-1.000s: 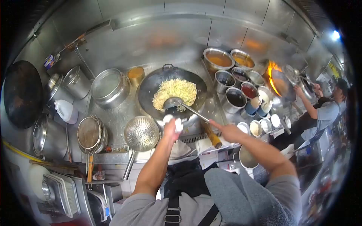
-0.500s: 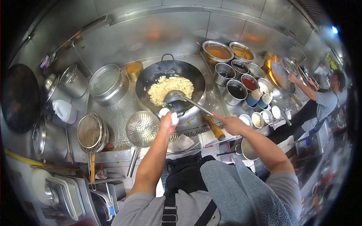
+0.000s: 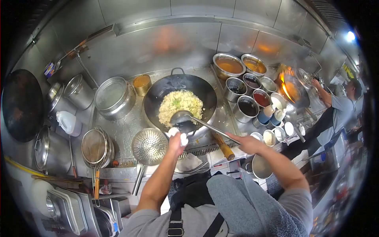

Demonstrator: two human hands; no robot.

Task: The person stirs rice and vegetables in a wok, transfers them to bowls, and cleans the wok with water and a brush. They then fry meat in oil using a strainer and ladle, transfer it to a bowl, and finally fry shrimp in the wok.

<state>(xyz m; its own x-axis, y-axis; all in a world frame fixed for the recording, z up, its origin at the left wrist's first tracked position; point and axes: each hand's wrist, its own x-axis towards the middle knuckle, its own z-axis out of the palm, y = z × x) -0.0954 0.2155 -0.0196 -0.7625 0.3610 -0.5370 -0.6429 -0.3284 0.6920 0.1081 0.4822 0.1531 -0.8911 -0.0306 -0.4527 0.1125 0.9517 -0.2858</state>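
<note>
Right hand [image 3: 249, 144] closed around a ladle [image 3: 203, 124], left hand [image 3: 175, 147] clutching a white cloth [image 3: 183, 139] at the near rim of the wok [image 3: 157, 90] — where the rice [image 3: 182, 102] now shows a green patch on top, not visible half a second earlier.

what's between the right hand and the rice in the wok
In the head view, the metal ladle lies there, its handle running from the right hand to its bowl at the rice.
</note>
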